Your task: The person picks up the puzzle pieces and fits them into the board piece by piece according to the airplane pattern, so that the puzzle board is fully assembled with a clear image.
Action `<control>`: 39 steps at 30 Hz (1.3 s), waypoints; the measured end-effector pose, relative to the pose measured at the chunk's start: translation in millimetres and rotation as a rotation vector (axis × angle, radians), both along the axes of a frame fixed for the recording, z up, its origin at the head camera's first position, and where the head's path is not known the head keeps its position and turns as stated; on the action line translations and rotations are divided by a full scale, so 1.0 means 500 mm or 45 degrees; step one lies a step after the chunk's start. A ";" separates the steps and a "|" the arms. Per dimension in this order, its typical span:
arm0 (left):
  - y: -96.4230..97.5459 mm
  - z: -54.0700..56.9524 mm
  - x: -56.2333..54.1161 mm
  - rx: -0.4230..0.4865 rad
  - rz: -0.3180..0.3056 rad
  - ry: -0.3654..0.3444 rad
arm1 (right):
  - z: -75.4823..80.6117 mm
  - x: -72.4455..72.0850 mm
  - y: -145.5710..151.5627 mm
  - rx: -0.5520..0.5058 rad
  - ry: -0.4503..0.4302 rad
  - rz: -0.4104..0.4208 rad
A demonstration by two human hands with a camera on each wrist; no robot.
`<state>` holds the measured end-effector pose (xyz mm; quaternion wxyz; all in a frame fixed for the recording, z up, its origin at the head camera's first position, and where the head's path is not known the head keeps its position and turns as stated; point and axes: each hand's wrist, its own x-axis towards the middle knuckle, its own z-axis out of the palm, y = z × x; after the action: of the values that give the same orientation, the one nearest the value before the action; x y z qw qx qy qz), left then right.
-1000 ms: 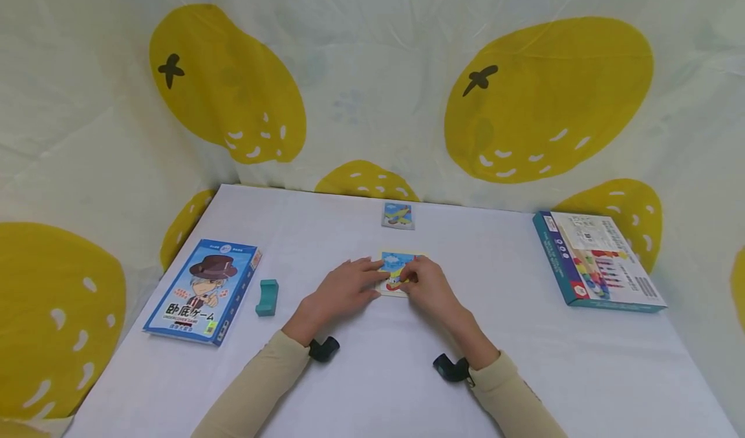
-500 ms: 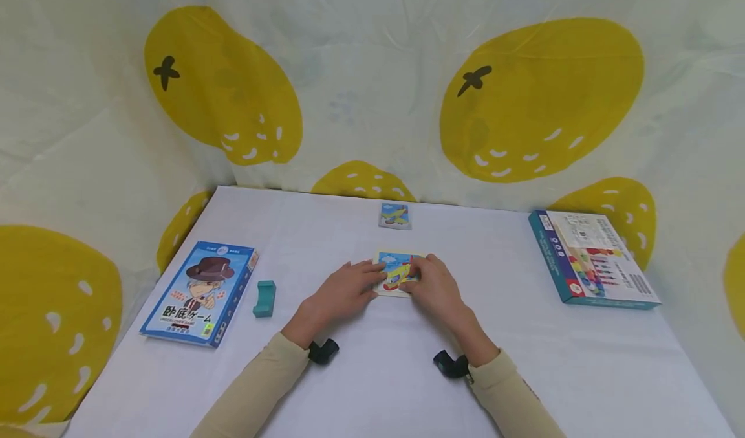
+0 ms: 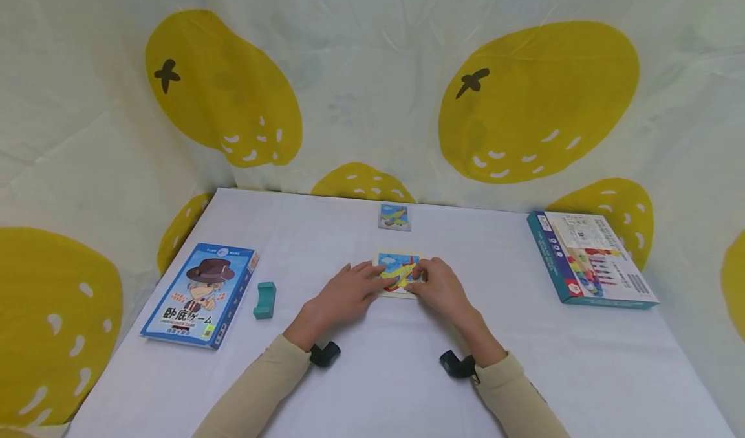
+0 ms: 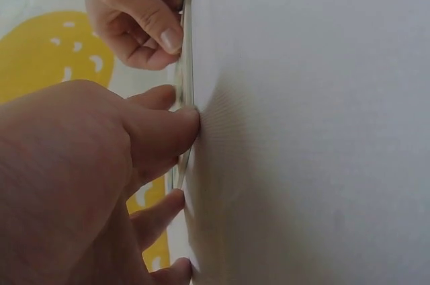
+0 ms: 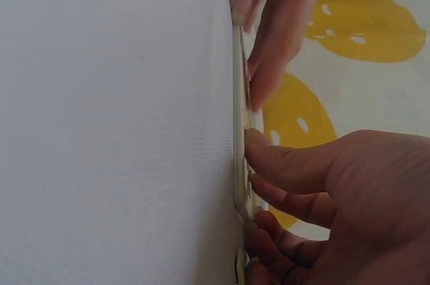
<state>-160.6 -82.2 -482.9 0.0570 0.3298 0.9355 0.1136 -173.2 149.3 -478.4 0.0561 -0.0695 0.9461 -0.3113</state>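
A small flat picture puzzle [image 3: 388, 261], with a yellow airplane and red tail on blue sky, lies in a pale frame [image 3: 376, 257] mid-table in the head view. My left hand [image 3: 349, 294] rests on its left side, fingers extended over the picture. On the right, my right hand [image 3: 442, 287] pinches a puzzle piece [image 3: 412, 281] at the lower right with thumb and curled fingers, which hide much of it. Seen edge-on in the right wrist view, the frame [image 5: 238, 164] lies flat, with my right thumb [image 5: 289, 164] at its top.
A card [image 3: 394, 218] with a similar airplane lies behind the puzzle. To the left are a blue game box [image 3: 200, 295] and a teal notched block [image 3: 265, 300]. A white and teal box [image 3: 593, 260] sits at the right. A patterned curtain [image 3: 372, 88] surrounds the table.
My right hand has shifted over the puzzle's right side, and the red tail at the top right now shows. The left fingers have reached slightly farther over the picture.
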 end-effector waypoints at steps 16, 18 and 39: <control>0.005 -0.013 -0.001 -0.042 0.013 0.068 | 0.022 0.004 0.112 -0.022 -0.130 0.097; 0.005 -0.012 -0.001 -0.035 0.011 0.071 | 0.022 0.009 0.120 0.001 -0.147 0.095; 0.000 -0.011 -0.003 -0.005 0.030 0.014 | 0.025 0.030 0.103 0.098 -0.186 -0.016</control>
<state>-162.1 -82.3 -488.5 0.0512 0.3194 0.9398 0.1106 -158.0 200.7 -466.0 0.1256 -0.0386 0.9512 -0.2793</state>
